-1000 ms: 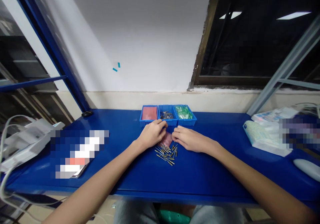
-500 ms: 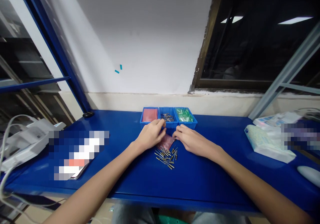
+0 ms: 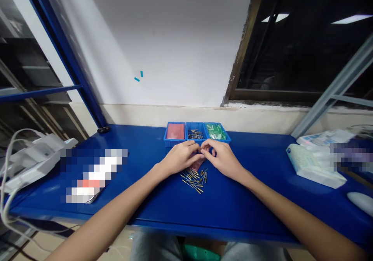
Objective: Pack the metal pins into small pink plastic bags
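My left hand [image 3: 182, 156] is closed on a small pink plastic bag [image 3: 198, 164], thumb on the near side and fingers curled over it. My right hand [image 3: 221, 158] meets it at the bag's upper edge, thumb and fingertips pinched together; what they hold is too small to make out. Just in front of the bag, a loose pile of blind rivets [image 3: 194, 180] with brassy bodies and thin silvery stems lies on the blue table [image 3: 233, 210]. Part of the bag is hidden by my fingers.
Behind my hands stand three joined blue bins: pink bags [image 3: 175, 131], more rivets [image 3: 196, 134] and green packets [image 3: 215, 131]. A phone-like object [image 3: 93, 197], partly blurred out, and white power strips [image 3: 37, 160] lie left. A tissue pack [image 3: 316, 167] and white mouse [image 3: 360, 203] lie right.
My right hand has moved left and slightly up, so its fingertips now meet my left hand at the bag. More of the bag is covered. The view has shifted slightly.
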{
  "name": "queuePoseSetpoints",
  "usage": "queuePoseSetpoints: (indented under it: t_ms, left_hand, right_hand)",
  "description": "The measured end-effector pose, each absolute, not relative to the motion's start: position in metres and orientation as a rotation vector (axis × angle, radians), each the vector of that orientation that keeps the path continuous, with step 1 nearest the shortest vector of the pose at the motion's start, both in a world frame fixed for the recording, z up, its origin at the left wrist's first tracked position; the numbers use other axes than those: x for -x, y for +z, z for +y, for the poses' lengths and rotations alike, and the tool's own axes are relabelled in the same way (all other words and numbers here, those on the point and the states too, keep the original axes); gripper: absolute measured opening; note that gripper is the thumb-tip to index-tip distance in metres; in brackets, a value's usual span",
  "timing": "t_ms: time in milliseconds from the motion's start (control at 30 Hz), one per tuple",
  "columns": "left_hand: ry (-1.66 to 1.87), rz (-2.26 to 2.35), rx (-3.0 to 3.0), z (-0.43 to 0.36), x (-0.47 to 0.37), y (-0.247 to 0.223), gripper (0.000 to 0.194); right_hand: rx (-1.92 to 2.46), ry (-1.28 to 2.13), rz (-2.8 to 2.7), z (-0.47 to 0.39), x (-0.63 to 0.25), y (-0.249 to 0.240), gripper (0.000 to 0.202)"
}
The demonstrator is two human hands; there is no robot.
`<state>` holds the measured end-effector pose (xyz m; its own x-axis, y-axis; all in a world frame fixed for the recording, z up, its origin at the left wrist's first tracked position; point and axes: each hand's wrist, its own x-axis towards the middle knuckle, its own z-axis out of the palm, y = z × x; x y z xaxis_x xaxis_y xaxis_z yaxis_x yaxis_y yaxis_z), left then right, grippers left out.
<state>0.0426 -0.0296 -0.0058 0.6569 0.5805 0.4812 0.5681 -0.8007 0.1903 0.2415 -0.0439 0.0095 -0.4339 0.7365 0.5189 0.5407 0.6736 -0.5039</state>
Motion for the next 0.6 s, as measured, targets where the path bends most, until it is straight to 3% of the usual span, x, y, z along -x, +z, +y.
queuePoseSetpoints:
  t_ms: [233,600]
  left_hand:
    - [0.922,0.938,-2.764,-0.0267,-0.0405,-0.0053,0.013]
    - [1.006,1.005,-2.643,-0.0247,-0.0402,-0.0094,0.016]
  right_hand:
    - [1.002,0.403,-2.069,-0.0414,-0.2432,0.0095,0.006]
    - [1.032,0.276,-2.206,-0.0352,-0.2473,0.0028,0.014]
